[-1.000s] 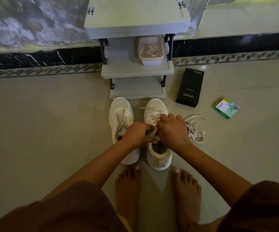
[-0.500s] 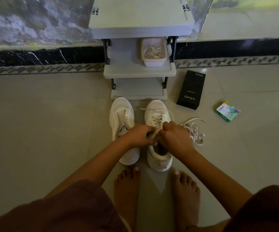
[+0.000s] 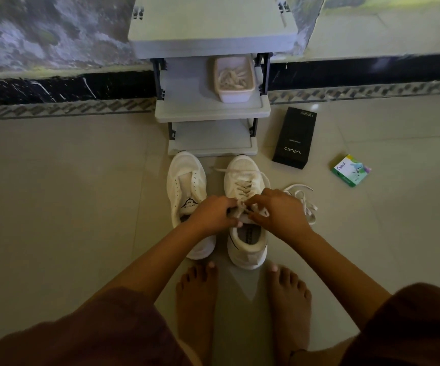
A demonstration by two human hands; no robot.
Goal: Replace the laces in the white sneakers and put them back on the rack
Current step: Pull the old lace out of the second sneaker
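Observation:
Two white sneakers stand side by side on the tiled floor in front of a grey shoe rack (image 3: 211, 112). The left sneaker (image 3: 186, 180) has bare eyelets and no lace. The right sneaker (image 3: 245, 178) is laced up its front. My left hand (image 3: 213, 213) and my right hand (image 3: 279, 210) meet over the right sneaker's tongue, and each pinches the lace (image 3: 241, 206) at its top eyelets. A loose white lace (image 3: 304, 200) lies on the floor just right of my right hand.
A pale tub (image 3: 234, 77) with small white pieces sits on the rack's middle shelf. A black phone box (image 3: 294, 138) and a small green box (image 3: 351, 170) lie on the floor to the right. My bare feet (image 3: 197, 294) stand just behind the sneakers.
Both hands have shifted slightly along the right sneaker's lace and still work it at the tongue. The sneakers and the loose lace have not moved.

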